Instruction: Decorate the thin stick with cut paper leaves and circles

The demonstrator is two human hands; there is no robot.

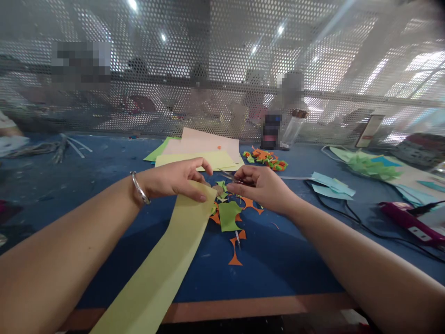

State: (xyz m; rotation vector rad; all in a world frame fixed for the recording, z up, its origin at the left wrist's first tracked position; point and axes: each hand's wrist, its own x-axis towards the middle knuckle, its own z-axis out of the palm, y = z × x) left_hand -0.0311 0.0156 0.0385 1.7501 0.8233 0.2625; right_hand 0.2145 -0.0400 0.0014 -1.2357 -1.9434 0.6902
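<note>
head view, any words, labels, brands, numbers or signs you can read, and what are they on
No text can be read.
Magenta power strip: pale patches, too blurred to read.
Dark item beside the clear bottle: pixelated, unreadable.
Yellow paper strip: no print shows.

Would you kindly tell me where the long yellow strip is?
In the head view, the strip is in the left hand, left of the large green scrap, crossing the near table edge.

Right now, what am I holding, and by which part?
Left hand: yellow paper strip, by its far end. Right hand: scissors, handle end in the grip.
</note>
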